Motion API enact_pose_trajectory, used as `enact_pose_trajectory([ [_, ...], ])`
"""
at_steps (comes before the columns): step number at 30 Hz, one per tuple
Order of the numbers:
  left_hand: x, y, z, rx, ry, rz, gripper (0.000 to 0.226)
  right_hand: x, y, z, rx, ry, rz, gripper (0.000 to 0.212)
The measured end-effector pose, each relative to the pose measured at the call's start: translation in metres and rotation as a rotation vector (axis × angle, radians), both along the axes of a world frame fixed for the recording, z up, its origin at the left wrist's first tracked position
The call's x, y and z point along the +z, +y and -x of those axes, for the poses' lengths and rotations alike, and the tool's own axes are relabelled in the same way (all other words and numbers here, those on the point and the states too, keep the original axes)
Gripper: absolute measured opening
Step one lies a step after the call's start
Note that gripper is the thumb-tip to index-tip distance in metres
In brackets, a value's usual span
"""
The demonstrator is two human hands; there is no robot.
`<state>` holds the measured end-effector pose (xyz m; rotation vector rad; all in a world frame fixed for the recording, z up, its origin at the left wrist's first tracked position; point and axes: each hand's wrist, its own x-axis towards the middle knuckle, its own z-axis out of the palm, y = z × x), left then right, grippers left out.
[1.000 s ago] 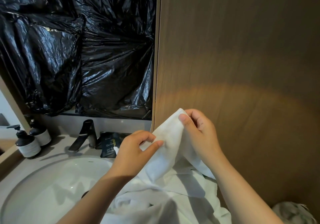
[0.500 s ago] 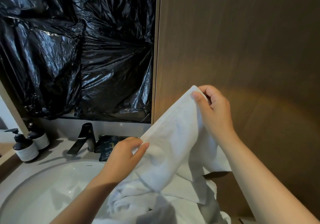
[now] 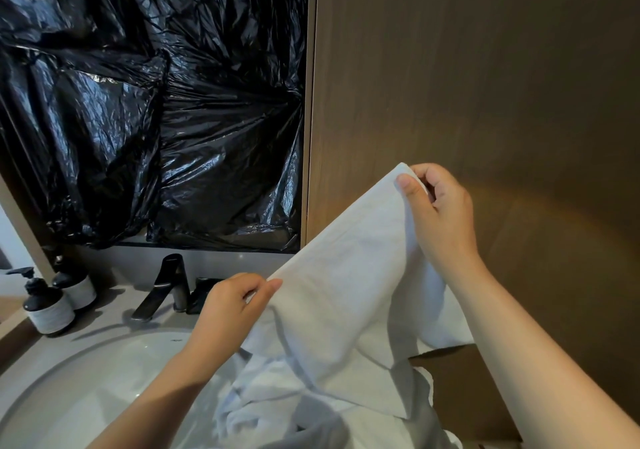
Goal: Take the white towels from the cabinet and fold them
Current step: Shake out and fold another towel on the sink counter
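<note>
A white towel (image 3: 346, 275) is stretched between both hands above the sink's right side. My right hand (image 3: 440, 216) pinches its upper corner, raised in front of the wooden cabinet door (image 3: 485, 84). My left hand (image 3: 230, 304) pinches the top edge lower down and to the left. The rest of the towel hangs down onto a crumpled heap of white towel cloth (image 3: 277, 403) at the sink's right rim. Which folds belong to which towel I cannot make out.
A white round sink (image 3: 104, 379) fills the lower left, with a black faucet (image 3: 162, 285) behind it. Two dark pump bottles (image 3: 48, 306) stand at the left on the counter. Black plastic sheeting (image 3: 156, 102) covers the wall above. A brown box (image 3: 464, 389) sits low right.
My right hand has lifted the towel corner up and to the right while my left hand stayed low, so the top edge is now drawn out straight between them.
</note>
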<state>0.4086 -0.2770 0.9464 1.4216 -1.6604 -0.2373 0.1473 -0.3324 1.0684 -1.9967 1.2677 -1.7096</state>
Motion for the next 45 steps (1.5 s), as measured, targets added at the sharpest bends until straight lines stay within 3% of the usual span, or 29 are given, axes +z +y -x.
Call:
enact_pose_trajectory([
  [13,-0.008,-0.007,-0.022,0.042,-0.152,-0.105,0.040,0.016,-0.008,0.004,-0.035,-0.009,0.012,0.018],
  [21,-0.008,-0.014,-0.025,0.091,-0.124,-0.160,0.024,0.029,-0.012,0.011,-0.067,0.000,0.041,0.018],
  [24,-0.009,-0.016,-0.026,0.120,-0.120,-0.194,0.028,0.032,-0.014,0.016,-0.079,-0.010,0.046,0.018],
  [29,0.007,-0.021,-0.026,0.183,-0.035,-0.091,0.041,0.038,-0.017,0.026,-0.098,-0.023,0.085,0.023],
  [37,0.062,-0.045,-0.045,0.247,-0.053,0.100,0.015,0.052,-0.023,0.041,-0.184,-0.078,0.139,0.019],
  [45,0.113,-0.053,-0.055,0.260,0.089,0.217,0.013,0.053,-0.032,0.054,-0.245,-0.143,0.147,0.018],
])
